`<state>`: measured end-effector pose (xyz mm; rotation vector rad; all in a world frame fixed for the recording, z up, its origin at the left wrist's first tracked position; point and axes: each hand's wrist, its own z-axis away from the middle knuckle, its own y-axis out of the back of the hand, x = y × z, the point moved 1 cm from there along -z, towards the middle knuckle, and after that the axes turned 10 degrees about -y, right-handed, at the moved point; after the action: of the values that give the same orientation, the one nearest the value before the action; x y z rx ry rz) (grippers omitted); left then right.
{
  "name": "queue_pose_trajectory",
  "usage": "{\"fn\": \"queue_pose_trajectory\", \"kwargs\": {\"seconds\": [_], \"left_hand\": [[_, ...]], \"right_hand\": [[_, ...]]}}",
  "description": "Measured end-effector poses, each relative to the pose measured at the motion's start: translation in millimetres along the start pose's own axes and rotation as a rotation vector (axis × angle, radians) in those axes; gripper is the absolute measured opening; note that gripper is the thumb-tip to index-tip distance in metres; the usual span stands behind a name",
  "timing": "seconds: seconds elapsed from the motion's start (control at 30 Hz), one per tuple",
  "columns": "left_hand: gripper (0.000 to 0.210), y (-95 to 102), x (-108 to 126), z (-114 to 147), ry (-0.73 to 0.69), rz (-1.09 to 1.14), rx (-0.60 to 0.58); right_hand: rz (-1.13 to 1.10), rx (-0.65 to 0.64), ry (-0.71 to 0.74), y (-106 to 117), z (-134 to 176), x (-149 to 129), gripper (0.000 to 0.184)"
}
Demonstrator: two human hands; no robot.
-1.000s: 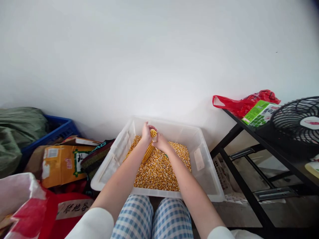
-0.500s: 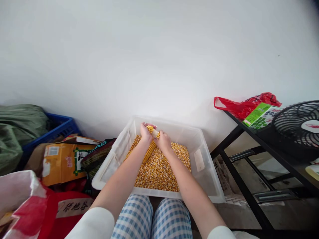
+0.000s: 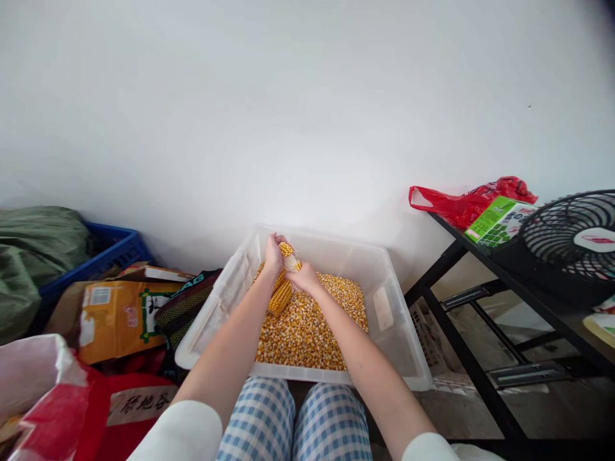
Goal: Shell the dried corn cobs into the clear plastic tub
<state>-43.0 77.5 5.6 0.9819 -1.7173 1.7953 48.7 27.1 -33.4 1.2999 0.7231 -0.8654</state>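
A partly stripped corn cob point(image 3: 291, 261) is held between my two hands, tilted, with yellow kernels at both ends and a pale bare band around its middle. My left hand point(image 3: 275, 255) is closed around its upper left side. Lower down, my right hand point(image 3: 304, 279) grips the near end. Both hands are over a translucent plastic bin point(image 3: 379, 256), in which loose corn kernels point(image 3: 307, 333) are heaped. Whole yellow corn cobs point(image 3: 280, 296) lie on the kernels below my left hand, partly hidden by my forearm.
To the left are a blue crate point(image 3: 113, 250) with a green sack point(image 3: 43, 256), an orange cardboard box point(image 3: 115, 317), a mesh bag point(image 3: 189, 307) and a red bag point(image 3: 120, 410). A black table point(image 3: 509, 269) on the right bears a fan point(image 3: 576, 243), a green-white box point(image 3: 500, 221) and a red plastic bag point(image 3: 456, 205).
The cob has turned more upright and shows more of its bare band. My right hand has shifted slightly left and down; more of the cobs beneath shows.
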Motion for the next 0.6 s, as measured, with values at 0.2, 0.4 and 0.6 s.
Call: {"fn": "queue_pose_trajectory", "kwargs": {"seconds": [0.2, 0.4, 0.6], "left_hand": [[0.048, 16.7, -5, -12, -0.035, -0.173, 0.059], [0.036, 16.0, -10, -16, -0.016, -0.267, 0.25], [0.037, 0.7, -15, -7, 0.202, 0.097, 0.344]], "right_hand": [[-0.298, -0.256, -0.054, 8, -4, 5, 0.022], [0.279, 0.24, 0.065, 25, -1, 1, 0.028], [0.678, 0.409, 0.074, 7, 14, -10, 0.032]]}}
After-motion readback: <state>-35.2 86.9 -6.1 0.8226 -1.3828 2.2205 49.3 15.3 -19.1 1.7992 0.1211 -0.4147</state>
